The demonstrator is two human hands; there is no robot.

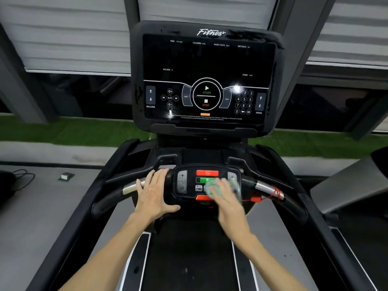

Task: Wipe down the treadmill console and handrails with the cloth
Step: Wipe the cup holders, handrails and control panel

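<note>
Both bare forearms reach up from the bottom edge. Left hand lies flat, fingers spread, on the left handrail. Right hand, motion-blurred, presses a pale green cloth flat against the glossy control panel at lower centre; the cloth's shape and long axis are unreadable. Above it, the console screen tilts back, dark.

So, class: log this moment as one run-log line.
right hand: cloth on lower control panel | left hand: on left handrail

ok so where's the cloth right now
In the head view, the cloth is under the right hand, right of centre on the lower control panel.
</note>
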